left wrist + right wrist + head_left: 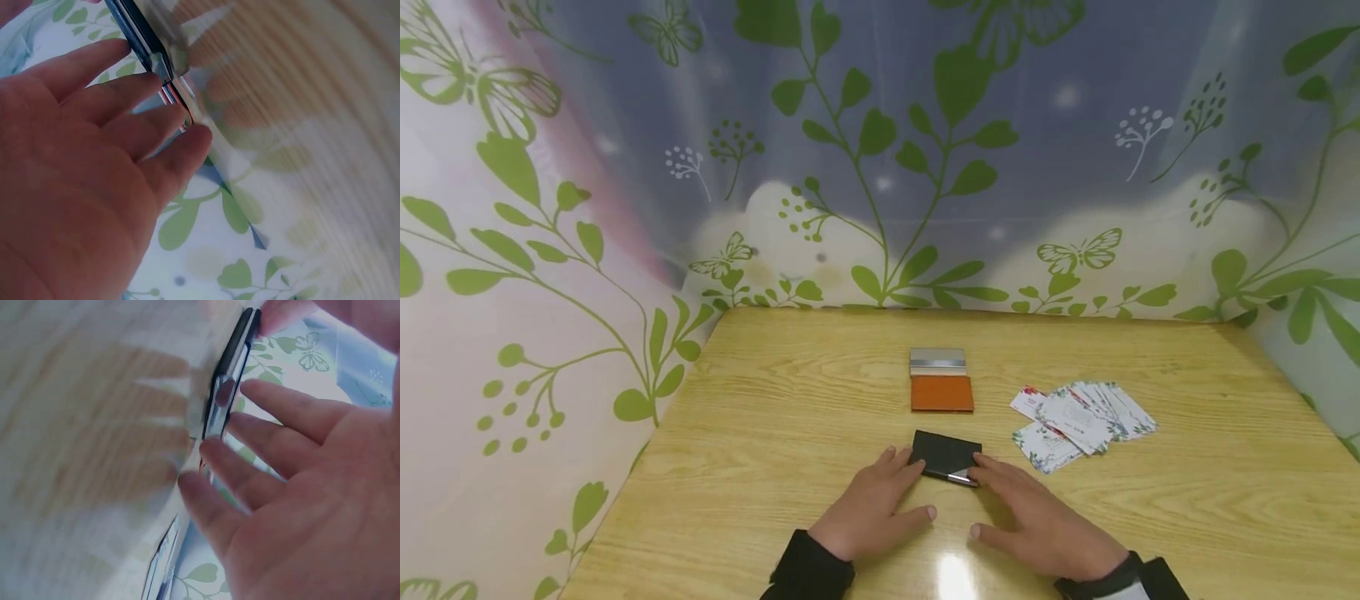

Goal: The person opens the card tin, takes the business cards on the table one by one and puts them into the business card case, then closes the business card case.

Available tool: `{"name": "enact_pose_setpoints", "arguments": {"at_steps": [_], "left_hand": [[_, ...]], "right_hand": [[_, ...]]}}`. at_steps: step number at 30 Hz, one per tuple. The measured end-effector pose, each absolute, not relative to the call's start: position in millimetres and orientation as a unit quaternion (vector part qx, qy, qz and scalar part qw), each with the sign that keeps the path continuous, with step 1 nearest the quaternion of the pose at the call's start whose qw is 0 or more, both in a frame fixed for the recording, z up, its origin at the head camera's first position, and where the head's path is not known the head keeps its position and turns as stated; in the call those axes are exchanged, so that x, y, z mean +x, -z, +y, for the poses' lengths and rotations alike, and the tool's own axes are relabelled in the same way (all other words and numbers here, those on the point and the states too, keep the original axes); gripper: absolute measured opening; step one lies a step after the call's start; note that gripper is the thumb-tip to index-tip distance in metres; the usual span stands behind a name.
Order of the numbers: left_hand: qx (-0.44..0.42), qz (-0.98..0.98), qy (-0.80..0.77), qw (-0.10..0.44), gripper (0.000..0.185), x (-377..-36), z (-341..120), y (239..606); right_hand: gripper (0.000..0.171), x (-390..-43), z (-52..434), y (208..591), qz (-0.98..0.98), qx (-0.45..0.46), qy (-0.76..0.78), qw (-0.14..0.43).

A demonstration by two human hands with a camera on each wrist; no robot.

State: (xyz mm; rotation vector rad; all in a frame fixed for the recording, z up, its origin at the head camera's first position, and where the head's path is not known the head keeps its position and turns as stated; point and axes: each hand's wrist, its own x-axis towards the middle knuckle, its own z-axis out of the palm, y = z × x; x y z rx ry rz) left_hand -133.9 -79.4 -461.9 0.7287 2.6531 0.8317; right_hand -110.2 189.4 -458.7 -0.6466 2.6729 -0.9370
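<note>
A flat black card case with a silvery corner lies on the wooden table, slightly turned. At its left end are the fingertips of my left hand, fingers extended and thumb held apart. My right hand has its fingertips at the opposite end, fingers likewise extended. Seen from the left wrist, the case shows as a thin dark edge beyond the fingers of the left hand. The right wrist view has the case edge-on beside the fingers of the right hand.
Beyond the black case lie a flat orange-brown case and, right behind it, a silver case. A loose spread of printed cards is to the right. Leaf-patterned curtains enclose the table at the back and sides.
</note>
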Motion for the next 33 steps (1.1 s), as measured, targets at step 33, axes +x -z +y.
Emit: {"name": "enact_pose_setpoints", "arguments": {"at_steps": [33], "left_hand": [[0.251,0.92,-0.29,0.082,0.043,-135,-76,464]], "right_hand": [[0.035,-154,150,460,0.942,-0.307,0.137,-0.024]]}}
